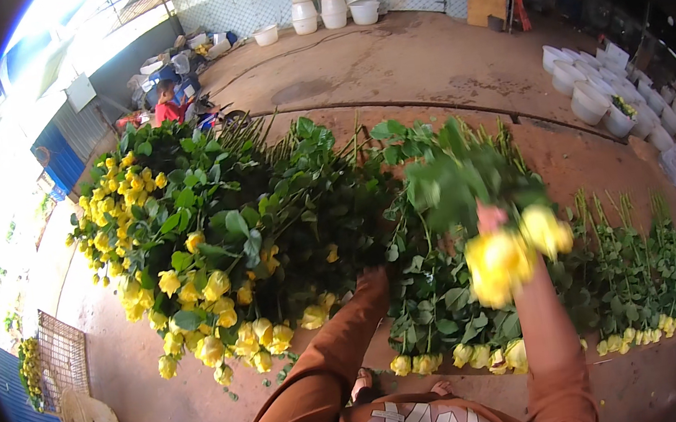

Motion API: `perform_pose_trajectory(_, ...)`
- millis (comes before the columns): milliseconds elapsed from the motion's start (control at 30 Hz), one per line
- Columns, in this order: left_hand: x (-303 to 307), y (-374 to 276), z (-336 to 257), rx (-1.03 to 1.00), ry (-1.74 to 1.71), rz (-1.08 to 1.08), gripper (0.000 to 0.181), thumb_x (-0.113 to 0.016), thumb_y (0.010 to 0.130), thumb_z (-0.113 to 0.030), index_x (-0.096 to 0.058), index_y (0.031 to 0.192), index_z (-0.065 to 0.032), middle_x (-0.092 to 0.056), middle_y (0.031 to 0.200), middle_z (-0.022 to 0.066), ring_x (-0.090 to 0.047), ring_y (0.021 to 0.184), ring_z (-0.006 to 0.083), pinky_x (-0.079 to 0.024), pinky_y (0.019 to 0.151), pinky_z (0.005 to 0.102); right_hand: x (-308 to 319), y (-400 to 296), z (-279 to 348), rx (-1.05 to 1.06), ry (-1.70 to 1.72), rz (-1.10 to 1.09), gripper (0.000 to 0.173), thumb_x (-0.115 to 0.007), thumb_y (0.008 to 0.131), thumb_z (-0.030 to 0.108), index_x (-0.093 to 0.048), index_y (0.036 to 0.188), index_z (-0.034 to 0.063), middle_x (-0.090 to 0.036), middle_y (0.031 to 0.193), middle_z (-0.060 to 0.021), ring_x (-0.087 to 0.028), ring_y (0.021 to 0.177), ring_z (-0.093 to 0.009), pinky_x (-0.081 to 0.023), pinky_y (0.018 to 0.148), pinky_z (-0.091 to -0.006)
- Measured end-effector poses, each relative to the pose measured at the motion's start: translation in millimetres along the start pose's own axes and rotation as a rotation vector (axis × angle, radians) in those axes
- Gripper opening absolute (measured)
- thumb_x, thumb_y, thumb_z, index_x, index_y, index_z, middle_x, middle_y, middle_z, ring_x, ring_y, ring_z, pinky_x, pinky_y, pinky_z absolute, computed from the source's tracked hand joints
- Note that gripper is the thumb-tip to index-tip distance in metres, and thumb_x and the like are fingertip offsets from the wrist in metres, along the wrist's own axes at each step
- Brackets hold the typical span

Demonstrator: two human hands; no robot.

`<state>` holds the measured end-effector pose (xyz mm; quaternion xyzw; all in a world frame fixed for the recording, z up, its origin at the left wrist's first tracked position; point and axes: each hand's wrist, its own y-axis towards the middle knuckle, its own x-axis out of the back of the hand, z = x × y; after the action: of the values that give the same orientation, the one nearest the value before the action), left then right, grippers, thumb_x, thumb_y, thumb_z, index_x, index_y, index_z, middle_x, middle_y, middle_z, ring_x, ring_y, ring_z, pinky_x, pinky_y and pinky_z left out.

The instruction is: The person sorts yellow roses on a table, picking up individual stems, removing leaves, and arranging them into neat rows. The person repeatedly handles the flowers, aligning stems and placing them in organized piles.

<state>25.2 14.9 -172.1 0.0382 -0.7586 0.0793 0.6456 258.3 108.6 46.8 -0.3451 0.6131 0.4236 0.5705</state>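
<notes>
My right hand point(490, 216) is raised over the right side of the flowers, shut on yellow roses point(502, 267); their leaves and heads are blurred by motion. My left hand point(374, 277) reaches down into dark rose foliage point(340, 229), its fingers lost in shadow. To the left lies a large heap of yellow roses point(209, 347), with blooms toward me and to the left. Beneath my right arm, more roses point(479, 355) lie with their heads lined up along the near side. Further right, sorted rose stems point(622, 283) lie side by side in groups.
Beyond the heap, a person in red point(168, 108) is beside a small motorbike point(219, 117). White buckets point(590, 101) stand in rows at right, and stacked tubs point(304, 12) at the far wall. A wire crate point(62, 359) and a stained bucket point(90, 421) are at lower left.
</notes>
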Motion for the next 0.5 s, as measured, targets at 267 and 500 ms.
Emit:
perform_pose_trajectory(267,28.5,38.7,45.0,0.087,-0.837,0.204,0.05,-0.064,0.063,-0.021,-0.046,0.105,-0.0013,-0.056,0.09,0.0123,-0.053,0.084,0.0273,-0.041,0.074,0.0323,-62.3,37.8,71.7,0.267,-0.587,-0.167,0.021,-0.051,0.075,0.033,-0.045,0.076,0.0134,-0.044,0.062,-0.0036,-0.043,0.053,-0.017,-0.037,0.045,-0.0255)
perform_pose_trajectory(500,72.4,-36.8,28.3,0.083,-2.053,0.567,0.029,-0.053,0.078,-0.02,-0.041,0.102,-0.0085,-0.054,0.086,0.0077,-0.055,0.067,0.0195,-0.047,0.053,0.0297,-81.8,-129.2,41.7,0.115,-1.469,-1.225,0.033,-0.058,0.064,0.029,-0.052,0.087,0.0062,-0.049,0.088,-0.0116,-0.052,0.073,-0.021,-0.046,0.052,-0.03)
